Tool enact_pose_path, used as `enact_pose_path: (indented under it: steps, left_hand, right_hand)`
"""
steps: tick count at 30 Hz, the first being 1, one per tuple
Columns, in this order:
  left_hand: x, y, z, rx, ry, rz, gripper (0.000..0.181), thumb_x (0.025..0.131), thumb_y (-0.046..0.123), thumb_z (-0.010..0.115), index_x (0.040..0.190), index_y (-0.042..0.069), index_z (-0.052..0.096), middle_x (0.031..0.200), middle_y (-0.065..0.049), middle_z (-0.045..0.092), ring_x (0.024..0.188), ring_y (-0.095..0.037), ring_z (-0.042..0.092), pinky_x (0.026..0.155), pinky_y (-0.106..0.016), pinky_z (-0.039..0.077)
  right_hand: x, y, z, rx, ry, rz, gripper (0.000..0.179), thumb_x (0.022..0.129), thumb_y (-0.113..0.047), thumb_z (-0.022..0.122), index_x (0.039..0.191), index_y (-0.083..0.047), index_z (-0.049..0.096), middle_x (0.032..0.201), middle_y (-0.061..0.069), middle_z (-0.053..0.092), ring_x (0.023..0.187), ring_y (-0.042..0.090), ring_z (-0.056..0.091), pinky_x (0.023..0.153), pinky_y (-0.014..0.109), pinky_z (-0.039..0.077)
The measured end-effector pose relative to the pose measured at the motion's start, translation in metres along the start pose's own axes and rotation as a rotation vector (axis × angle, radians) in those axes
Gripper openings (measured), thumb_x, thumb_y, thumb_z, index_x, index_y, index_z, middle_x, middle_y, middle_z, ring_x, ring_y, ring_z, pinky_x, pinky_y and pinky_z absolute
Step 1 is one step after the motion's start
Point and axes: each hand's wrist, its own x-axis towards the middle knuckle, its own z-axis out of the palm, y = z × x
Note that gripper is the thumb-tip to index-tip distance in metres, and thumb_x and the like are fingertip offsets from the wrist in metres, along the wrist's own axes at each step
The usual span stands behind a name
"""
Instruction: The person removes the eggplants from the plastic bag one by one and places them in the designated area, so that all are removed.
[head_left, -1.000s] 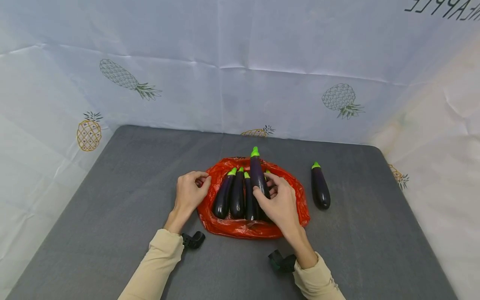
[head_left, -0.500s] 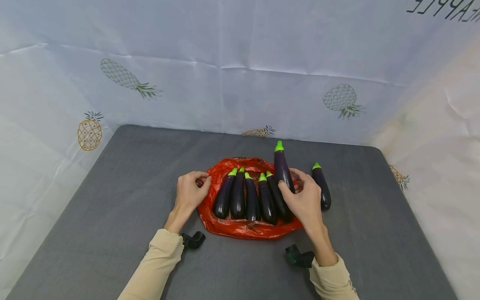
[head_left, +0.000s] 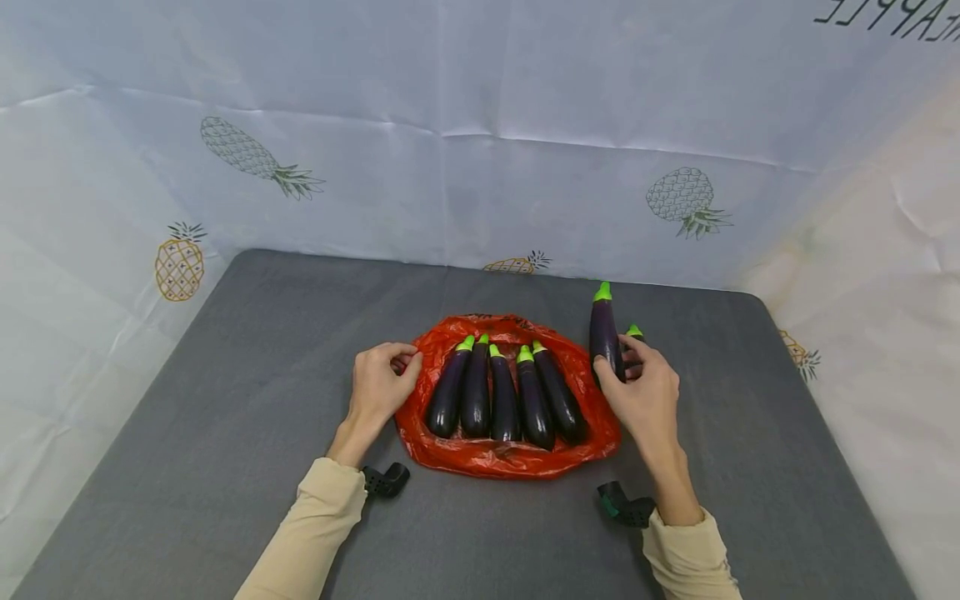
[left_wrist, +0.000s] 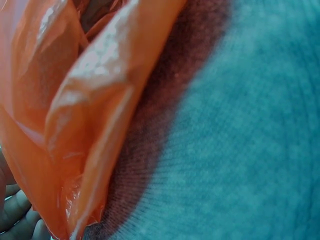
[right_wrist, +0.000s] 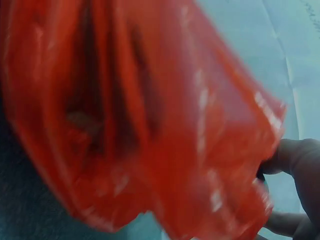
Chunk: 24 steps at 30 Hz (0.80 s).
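My left hand (head_left: 380,383) pinches the left rim of a red plastic bag (head_left: 487,462), which lies with its mouth spread. Inside the bag several dark purple eggplants (head_left: 444,393) with green caps lie side by side. Just past the bag's right rim, my right hand (head_left: 647,396) grips another eggplant (head_left: 602,329) between thumb and fingers, green cap pointing away from me. Behind that hand shows only the green cap of an eggplant (head_left: 635,332) lying on the table. In the right wrist view the bag (right_wrist: 175,100) fills most of the frame and hides the held eggplant.
A dark grey table (head_left: 750,467) carries everything. A white cloth (head_left: 570,100) printed with pineapples hangs behind it and on both sides. Black wrist cameras, left (head_left: 387,480) and right (head_left: 626,505), jut from below the hands.
My right hand has carried the gripped eggplant from over the bag rightward, past its rim, toward the eggplant on the table. The left hand has stayed at the bag's left rim.
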Motion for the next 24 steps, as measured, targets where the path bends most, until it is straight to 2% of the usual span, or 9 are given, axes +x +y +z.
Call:
enact_pose_path:
  steps: [6, 13, 18, 24]
  left_hand:
    - [0.000, 0.000, 0.000, 0.000, -0.003, -0.003, 0.010, 0.086, 0.007, 0.076, 0.085, -0.003, 0.078, 0.074, -0.015, 0.074, 0.063, -0.024, 0.068, 0.064, -0.043, 0.060]
    - [0.000, 0.000, 0.000, 0.000, 0.001, -0.002, 0.010, 0.086, 0.006, 0.076, 0.085, -0.003, 0.078, 0.074, -0.015, 0.074, 0.063, -0.025, 0.068, 0.064, -0.043, 0.060]
    - [0.000, -0.001, 0.001, -0.002, 0.003, -0.003, 0.010, 0.085, 0.007, 0.076, 0.085, -0.003, 0.078, 0.074, -0.015, 0.074, 0.063, -0.024, 0.068, 0.064, -0.043, 0.060]
    - [0.000, -0.001, 0.001, -0.001, 0.004, 0.003, 0.010, 0.086, 0.007, 0.075, 0.085, -0.003, 0.078, 0.074, -0.015, 0.073, 0.063, -0.024, 0.068, 0.064, -0.043, 0.060]
  right_hand:
    - [-0.001, 0.009, -0.001, -0.043, -0.012, 0.021, 0.045, 0.090, -0.023, 0.068, 0.130, -0.002, 0.068, 0.105, 0.023, 0.069, 0.085, 0.034, 0.065, 0.071, 0.038, 0.047]
    - [-0.003, 0.017, 0.001, -0.078, -0.049, 0.033, 0.046, 0.090, -0.023, 0.067, 0.130, 0.000, 0.067, 0.105, 0.025, 0.068, 0.087, 0.038, 0.065, 0.076, 0.053, 0.051]
    - [-0.004, 0.020, 0.002, -0.111, -0.052, 0.039, 0.046, 0.088, -0.021, 0.065, 0.128, 0.002, 0.068, 0.105, 0.026, 0.068, 0.087, 0.040, 0.064, 0.076, 0.056, 0.051]
    - [-0.005, 0.020, 0.003, -0.134, -0.061, 0.058, 0.049, 0.088, -0.021, 0.062, 0.130, 0.005, 0.065, 0.113, 0.030, 0.065, 0.098, 0.047, 0.062, 0.085, 0.063, 0.051]
